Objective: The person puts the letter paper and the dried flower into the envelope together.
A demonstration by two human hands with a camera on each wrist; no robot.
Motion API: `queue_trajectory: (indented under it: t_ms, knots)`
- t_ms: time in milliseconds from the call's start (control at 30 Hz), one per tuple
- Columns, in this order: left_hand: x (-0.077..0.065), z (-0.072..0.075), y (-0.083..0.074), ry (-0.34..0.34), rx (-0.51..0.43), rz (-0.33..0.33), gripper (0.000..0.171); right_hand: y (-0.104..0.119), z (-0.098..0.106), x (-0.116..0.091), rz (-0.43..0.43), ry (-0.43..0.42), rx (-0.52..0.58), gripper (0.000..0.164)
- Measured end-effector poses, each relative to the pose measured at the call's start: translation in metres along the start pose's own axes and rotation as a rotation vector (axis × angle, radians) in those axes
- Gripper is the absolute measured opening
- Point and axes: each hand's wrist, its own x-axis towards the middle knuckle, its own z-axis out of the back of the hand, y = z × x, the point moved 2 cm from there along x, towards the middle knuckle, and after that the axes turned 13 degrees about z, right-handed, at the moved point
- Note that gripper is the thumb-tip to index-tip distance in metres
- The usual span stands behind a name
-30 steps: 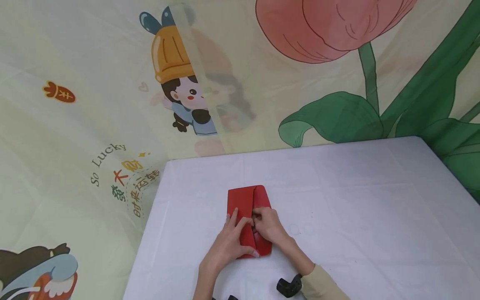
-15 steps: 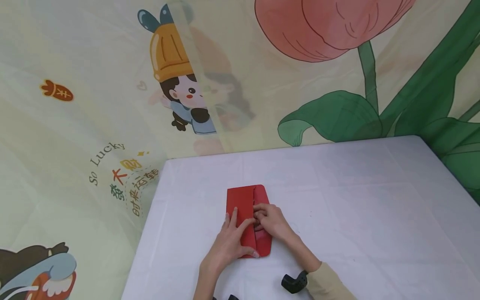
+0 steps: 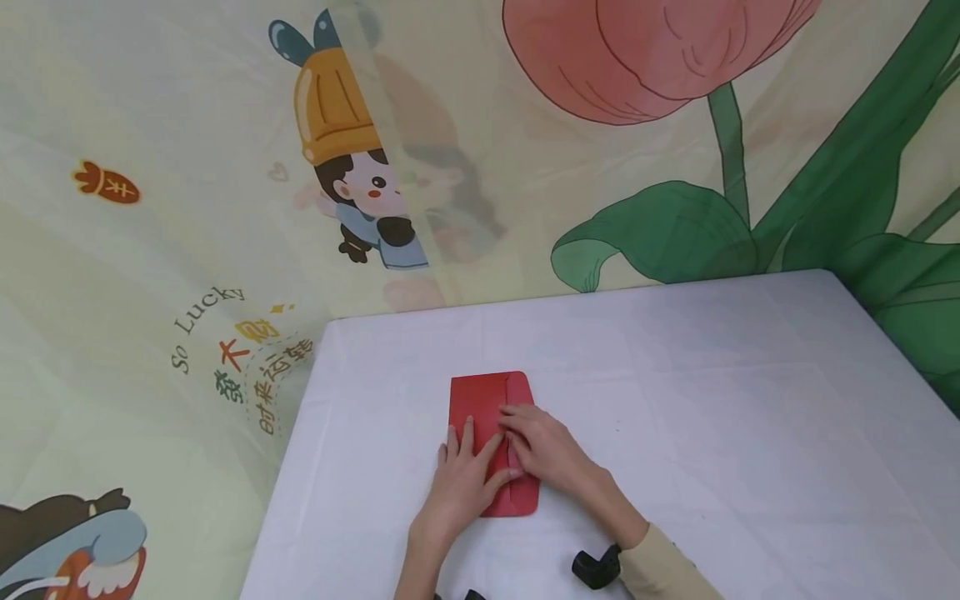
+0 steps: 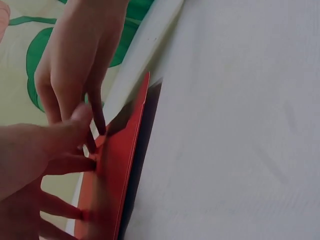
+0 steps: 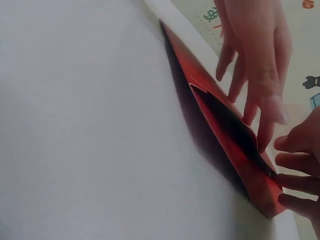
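Note:
A red envelope (image 3: 480, 392) lies on the white table in the head view, its flap (image 3: 521, 500) folded out to the right. My left hand (image 3: 457, 492) rests on the envelope's left part with fingers spread. From the right, my right hand (image 3: 551, 450) reaches over the flap, fingertips touching along the pocket's edge. In the right wrist view the envelope (image 5: 212, 95) gapes with a dark slit, and the left hand (image 5: 257, 55) and right hand (image 5: 302, 160) both touch it. The left wrist view shows the envelope (image 4: 115, 175) edge-on, slightly raised. Whatever is inside is hidden.
A white cloth covers the table (image 3: 712, 400). Behind it hangs a printed curtain (image 3: 187, 125) with flowers and cartoon figures. A black wrist device (image 3: 596, 569) sits by the right sleeve (image 3: 663, 567).
My right hand's fingers have come up from the pocket slit and now lie across its edge. My left thumb has shifted up from the envelope's lower edge toward the slit.

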Motion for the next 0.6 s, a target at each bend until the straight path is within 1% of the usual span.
queue_trajectory:
  t_ms: [67,133,167,233,433,600]
  knots:
    - [-0.002,-0.001,-0.002,-0.060,0.021,-0.003,0.059,0.000,-0.004,-0.002,0.026,0.073,-0.014,0.038]
    - [-0.002,-0.003,-0.003,-0.103,0.017,0.000,0.053,-0.001,-0.006,-0.003,0.035,0.114,-0.027,0.039]
    - [-0.003,-0.004,-0.003,-0.124,0.018,-0.002,0.051,-0.001,-0.007,-0.004,0.040,0.122,-0.033,0.039]
    - [-0.002,-0.005,-0.004,-0.152,0.022,-0.009,0.048,-0.001,-0.009,-0.005,0.046,0.122,-0.041,0.040]
    - [0.000,-0.009,-0.003,-0.195,0.016,-0.012,0.044,-0.003,-0.010,-0.007,0.063,0.102,-0.051,0.041]
    - [0.004,-0.006,-0.009,-0.274,-0.035,-0.052,0.037,-0.005,-0.005,-0.013,0.064,0.055,-0.024,0.041]
